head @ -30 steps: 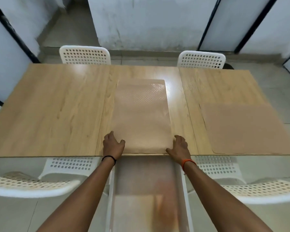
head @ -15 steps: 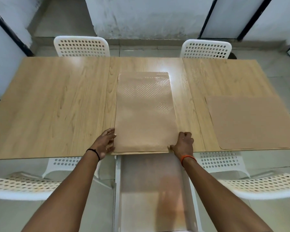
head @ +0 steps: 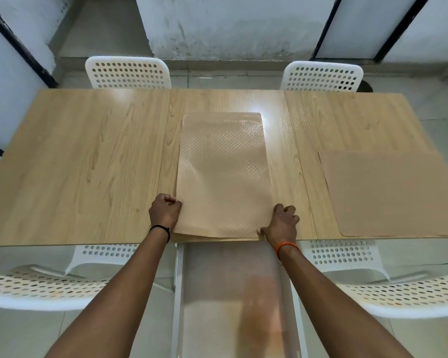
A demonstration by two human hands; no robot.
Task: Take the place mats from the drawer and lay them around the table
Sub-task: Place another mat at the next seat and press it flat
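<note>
The left hand (head: pixel 165 212) has its fingers curled at the left edge of a stack of place mats (head: pixel 224 177), near the front corner, and it seems to grip that edge. The right hand (head: pixel 282 223) holds the opposite front corner, with the thumb on the lower edge and the fingers bent beside the stack. At the front the top mat is lifted a little from the ones under it. The stack lies lengthwise in the middle of the wooden table (head: pixel 88 164), with its near end at the table's front edge. Just below this edge the white drawer (head: pixel 177 293) stands open between the two arms. One more place mat (head: pixel 393 192) lies flat on the right part of the table, well apart from the stack. White chairs (head: pixel 128 72) with holes stand around the table.
</note>
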